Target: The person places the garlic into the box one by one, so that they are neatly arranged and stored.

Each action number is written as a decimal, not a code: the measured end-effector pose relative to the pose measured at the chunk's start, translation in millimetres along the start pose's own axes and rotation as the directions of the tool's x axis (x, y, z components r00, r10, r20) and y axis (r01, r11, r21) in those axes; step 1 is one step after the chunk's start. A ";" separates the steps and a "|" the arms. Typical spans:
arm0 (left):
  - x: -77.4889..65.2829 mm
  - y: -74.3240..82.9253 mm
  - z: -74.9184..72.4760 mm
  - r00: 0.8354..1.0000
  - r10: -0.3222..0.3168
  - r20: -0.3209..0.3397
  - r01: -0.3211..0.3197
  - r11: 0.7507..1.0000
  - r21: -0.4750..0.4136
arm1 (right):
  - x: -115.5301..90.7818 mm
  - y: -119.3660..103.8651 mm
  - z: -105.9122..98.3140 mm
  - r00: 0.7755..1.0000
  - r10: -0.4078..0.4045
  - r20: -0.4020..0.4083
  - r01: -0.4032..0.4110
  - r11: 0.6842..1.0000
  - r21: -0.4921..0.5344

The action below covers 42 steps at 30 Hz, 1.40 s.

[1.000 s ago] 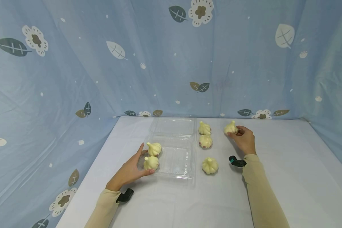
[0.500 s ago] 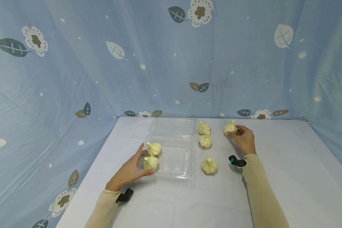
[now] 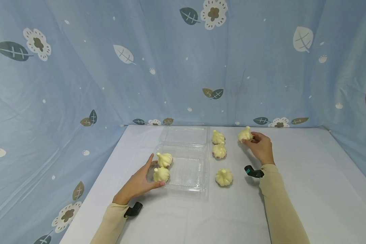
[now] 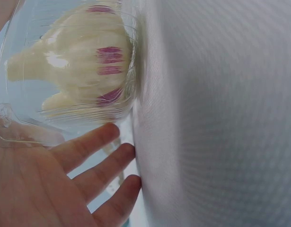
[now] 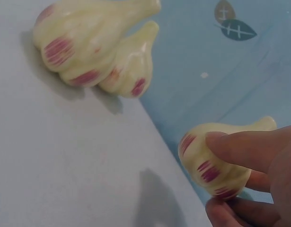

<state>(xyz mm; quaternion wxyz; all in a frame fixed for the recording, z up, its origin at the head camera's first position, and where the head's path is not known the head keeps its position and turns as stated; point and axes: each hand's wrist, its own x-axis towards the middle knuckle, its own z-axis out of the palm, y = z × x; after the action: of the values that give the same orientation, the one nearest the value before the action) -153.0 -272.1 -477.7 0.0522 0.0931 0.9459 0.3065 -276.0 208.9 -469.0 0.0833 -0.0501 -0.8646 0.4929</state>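
Observation:
My right hand pinches a pale garlic bulb between thumb and fingers at the back right. In the right wrist view that bulb shows purple streaks and is held just off the white surface. At the left corner of a clear plastic clamshell box, my left hand rests against the rim with its fingers spread. Inside the box's left side are two garlic bulbs, a rear one and a front one. The left wrist view shows a bulb through the clear wall, near straight fingers.
Three more garlic bulbs stand on the table right of the box: one at the back, one touching or close before it, one nearer the front. The transparent lid lies folded back. A blue patterned curtain closes off the back.
My right hand has lifted the garlic bulb slightly off the table. The left hand and the other bulbs stay where they were.

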 end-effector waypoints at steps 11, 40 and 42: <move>0.1 0.7 -0.3 1.000 -0.004 0.003 0.004 1.000 0.006 | -0.1 -14.9 -5.2 0.999 -0.030 0.018 0.030 1.000 -0.003; -0.1 1.8 -0.8 1.000 -0.002 0.005 0.002 1.000 0.001 | -13.3 -56.5 -8.6 0.983 -0.181 0.040 0.180 0.983 0.021; 0.0 1.9 -0.8 1.000 -0.001 0.004 0.001 1.000 0.000 | -14.7 -60.1 -8.3 0.981 -0.192 0.042 0.191 0.981 0.029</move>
<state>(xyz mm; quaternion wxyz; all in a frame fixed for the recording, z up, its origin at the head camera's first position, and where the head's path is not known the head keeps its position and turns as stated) -152.8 -271.1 -475.9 0.0545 0.0931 0.9458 0.3064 -260.2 182.9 -414.5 0.1115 0.0454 -0.8609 0.4943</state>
